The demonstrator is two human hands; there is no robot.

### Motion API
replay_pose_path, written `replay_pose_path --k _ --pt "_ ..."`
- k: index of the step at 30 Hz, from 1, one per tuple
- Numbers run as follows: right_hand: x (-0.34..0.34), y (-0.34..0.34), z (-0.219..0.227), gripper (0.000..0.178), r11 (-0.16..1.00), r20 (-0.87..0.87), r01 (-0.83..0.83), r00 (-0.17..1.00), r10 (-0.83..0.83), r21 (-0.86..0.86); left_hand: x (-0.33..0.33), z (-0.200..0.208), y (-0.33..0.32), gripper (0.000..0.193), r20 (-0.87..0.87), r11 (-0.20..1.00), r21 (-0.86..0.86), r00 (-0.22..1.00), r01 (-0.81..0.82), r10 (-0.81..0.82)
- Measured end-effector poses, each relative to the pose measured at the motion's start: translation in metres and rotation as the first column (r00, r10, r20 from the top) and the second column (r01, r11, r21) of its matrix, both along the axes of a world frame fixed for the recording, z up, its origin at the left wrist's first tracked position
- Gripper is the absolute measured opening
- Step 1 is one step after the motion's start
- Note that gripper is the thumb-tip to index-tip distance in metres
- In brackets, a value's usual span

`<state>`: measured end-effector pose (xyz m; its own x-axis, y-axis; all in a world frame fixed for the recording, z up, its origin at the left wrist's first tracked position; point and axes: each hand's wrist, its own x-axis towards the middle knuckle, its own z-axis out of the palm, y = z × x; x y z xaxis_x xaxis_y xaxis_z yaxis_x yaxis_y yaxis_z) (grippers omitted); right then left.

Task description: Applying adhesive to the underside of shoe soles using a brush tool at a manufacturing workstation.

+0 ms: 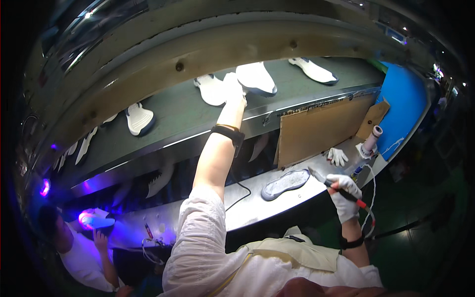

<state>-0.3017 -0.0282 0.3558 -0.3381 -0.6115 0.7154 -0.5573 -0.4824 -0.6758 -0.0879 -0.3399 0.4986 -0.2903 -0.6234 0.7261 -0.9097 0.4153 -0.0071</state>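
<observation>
My left hand (pixel 234 88), in a white glove, reaches over the conveyor belt between a white shoe sole (pixel 210 90) and a larger white sole (pixel 256 78). It seems to touch the larger one, but its fingers blend into the glare. My right hand (pixel 345 194), in a white glove with some fingertips bare, is closed around a corded hand tool (pixel 351 196). This has a flat pointed metal tip and a red and black handle. Left of that tip, a grey-edged sole (pixel 285 184) with a whitish inside lies on the metal bench (pixel 252 210).
More soles, one at the left (pixel 139 119) and one at the right (pixel 314 71), lie on the green belt (pixel 180 111). A cardboard sheet (pixel 324 129), a loose glove (pixel 337 157) and a pinkish cylinder (pixel 371 142) stand near a blue panel (pixel 403 111). Lower left, another person (pixel 84 252) handles a purple-lit sole (pixel 101 222).
</observation>
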Motion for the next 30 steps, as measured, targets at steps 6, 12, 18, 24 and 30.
replay_pose_path --k 6,12,18,24,30 --pt "-0.019 0.033 -0.022 0.029 0.991 0.295 -0.026 0.955 -0.013 0.128 0.005 -0.039 -0.031 0.062 -0.319 0.992 -0.028 0.94 0.121 -0.123" --pt "-0.004 0.018 -0.028 0.032 0.978 0.238 -0.13 0.967 0.089 0.163 0.072 -0.063 -0.045 0.046 0.001 0.995 0.097 1.0 -0.015 0.015" --pt "0.01 0.015 -0.026 0.031 0.89 0.469 -0.372 0.856 0.219 0.263 0.114 -0.077 -0.005 0.028 -0.041 0.991 0.089 0.995 0.097 -0.094" --pt "-0.001 0.013 -0.04 0.026 0.891 0.354 -0.391 0.887 0.297 0.232 0.146 -0.068 0.056 0.012 -0.656 0.84 -0.058 0.614 0.539 -0.439" --pt "-0.001 0.005 -0.048 0.022 0.86 0.374 -0.367 0.899 0.23 0.353 0.172 -0.04 0.131 0.045 -0.315 0.919 0.173 0.904 0.354 -0.288"
